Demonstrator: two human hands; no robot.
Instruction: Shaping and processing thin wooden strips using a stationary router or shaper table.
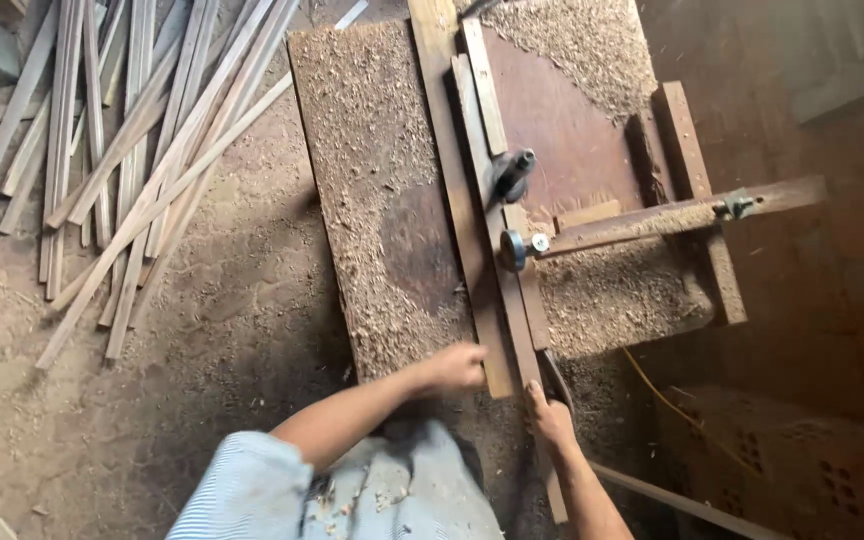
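Nearest me, the person's left hand (457, 367) reaches forward from a striped sleeve (247, 490), fingers curled loosely on the near end of a long pale plank (457, 190), while the right hand (550, 418) grips the near end of a narrow strip (522, 310) lying just beside it. Both pieces, one plank and one strip, run lengthwise up the sawdust-covered bench (372, 150), past two round metal rollers (512, 215). Far left, a loose pile of thin slats (132, 130) lies on the dirt floor (232, 320).
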